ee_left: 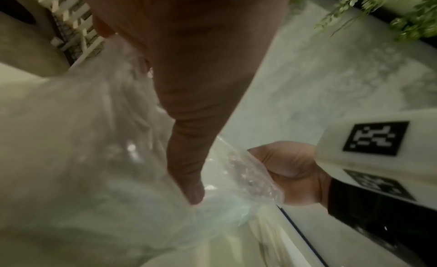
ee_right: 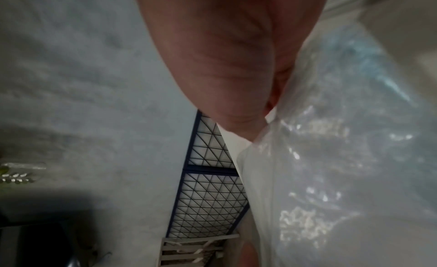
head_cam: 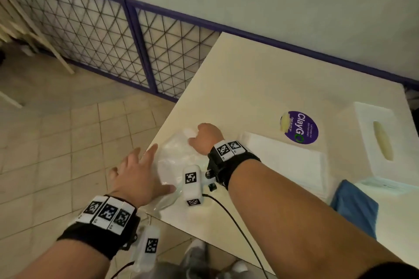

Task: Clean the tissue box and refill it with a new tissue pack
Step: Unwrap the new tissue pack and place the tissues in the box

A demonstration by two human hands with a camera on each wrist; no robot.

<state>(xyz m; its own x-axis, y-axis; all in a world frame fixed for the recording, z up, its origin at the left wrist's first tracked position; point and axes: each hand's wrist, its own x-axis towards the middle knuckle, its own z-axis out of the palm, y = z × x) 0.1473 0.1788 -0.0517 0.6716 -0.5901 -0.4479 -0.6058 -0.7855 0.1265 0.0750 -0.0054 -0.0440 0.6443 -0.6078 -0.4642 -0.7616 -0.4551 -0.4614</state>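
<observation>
A crumpled clear plastic wrapper lies at the table's left edge. My right hand is curled into a fist that grips the wrapper's far side; the left wrist view shows that fist bunching the plastic. My left hand lies flat with spread fingers on the wrapper's near side, its thumb pressing the film down. A bare white stack of tissues rests right of my right wrist. The white tissue box stands at the far right, slot facing up. In the right wrist view, the plastic fills the right half.
A blue cloth lies at the table's near right, beside the box. A purple round sticker is on the white table. Tiled floor drops off left of the table edge, and a blue mesh fence stands behind.
</observation>
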